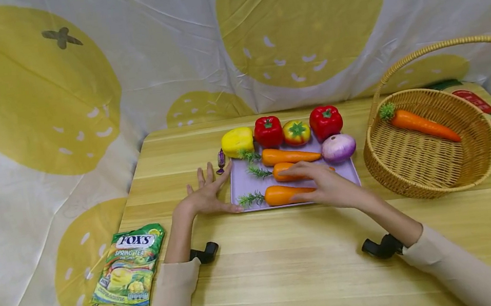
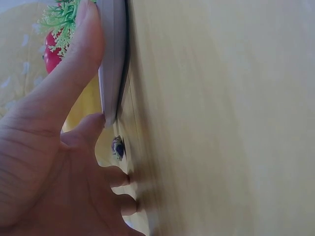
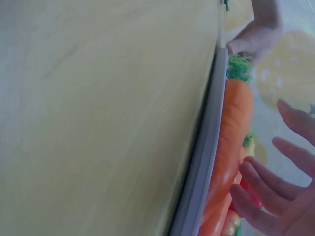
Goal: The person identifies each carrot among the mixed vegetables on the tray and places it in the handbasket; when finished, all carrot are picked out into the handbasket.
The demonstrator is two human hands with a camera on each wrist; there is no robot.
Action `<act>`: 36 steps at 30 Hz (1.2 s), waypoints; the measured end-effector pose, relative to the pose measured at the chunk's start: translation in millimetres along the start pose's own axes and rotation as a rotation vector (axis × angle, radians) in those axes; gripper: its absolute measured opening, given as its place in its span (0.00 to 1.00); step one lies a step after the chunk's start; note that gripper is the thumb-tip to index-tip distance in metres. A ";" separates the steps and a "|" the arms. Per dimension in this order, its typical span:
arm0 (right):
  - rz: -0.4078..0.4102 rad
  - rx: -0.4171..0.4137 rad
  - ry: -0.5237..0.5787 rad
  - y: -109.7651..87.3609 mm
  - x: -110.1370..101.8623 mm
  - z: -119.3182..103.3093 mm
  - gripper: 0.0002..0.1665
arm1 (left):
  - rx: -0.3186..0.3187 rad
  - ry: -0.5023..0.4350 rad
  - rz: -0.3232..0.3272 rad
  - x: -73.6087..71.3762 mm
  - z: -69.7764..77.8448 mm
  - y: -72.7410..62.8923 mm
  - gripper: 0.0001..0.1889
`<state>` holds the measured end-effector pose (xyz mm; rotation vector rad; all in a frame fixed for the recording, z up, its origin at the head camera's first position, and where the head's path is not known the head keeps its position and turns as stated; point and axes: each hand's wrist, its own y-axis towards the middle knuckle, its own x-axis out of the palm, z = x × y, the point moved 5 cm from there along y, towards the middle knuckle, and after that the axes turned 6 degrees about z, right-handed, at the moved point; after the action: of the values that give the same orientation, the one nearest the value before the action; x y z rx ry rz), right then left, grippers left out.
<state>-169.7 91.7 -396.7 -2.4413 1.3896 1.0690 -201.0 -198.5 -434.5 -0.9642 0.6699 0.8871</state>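
Got left hand [image 1: 205,198] splayed against tray [image 1: 347,170], right hand [image 1: 324,184] relaxed over carrots [image 1: 291,155]. Got peppers [image 1: 268,132] crowded behind, basket [image 1: 381,176] just beside tray.

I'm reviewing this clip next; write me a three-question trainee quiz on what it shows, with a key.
1. How many carrots lie on the tray?
2. True or false: the left hand touches the tray's right edge.
3. Which lies in the basket?
A) onion
B) carrot
C) candy

Key:
1. Three.
2. False; it touches the left edge.
3. B.
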 end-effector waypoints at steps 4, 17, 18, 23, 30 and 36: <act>0.013 -0.001 -0.020 0.1 4.6 0.2 0.32 | 0.000 0.000 -0.001 -0.2 0.6 -0.7 0.66; 0.000 0.004 -0.035 1.8 10.6 -3.1 0.33 | -0.003 -0.005 0.001 -0.7 1.5 -1.8 0.66; -0.001 0.004 -0.036 1.9 11.0 -3.4 0.33 | -0.003 -0.006 0.001 -0.8 1.5 -1.9 0.66; -0.003 0.002 -0.036 3.1 11.9 -3.6 0.32 | -0.007 -0.008 -0.003 -0.5 1.3 -2.2 0.65; -0.005 0.007 -0.036 4.4 14.1 -1.9 0.31 | -0.008 -0.013 -0.001 -0.9 1.5 -2.2 0.66; -0.018 0.039 -0.041 6.4 19.0 0.5 0.28 | -0.008 -0.012 0.000 -0.4 0.8 -1.4 0.66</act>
<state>-168.9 75.0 -407.8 -2.3861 1.3607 1.0721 -199.9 -198.3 -433.3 -0.9656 0.6560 0.8955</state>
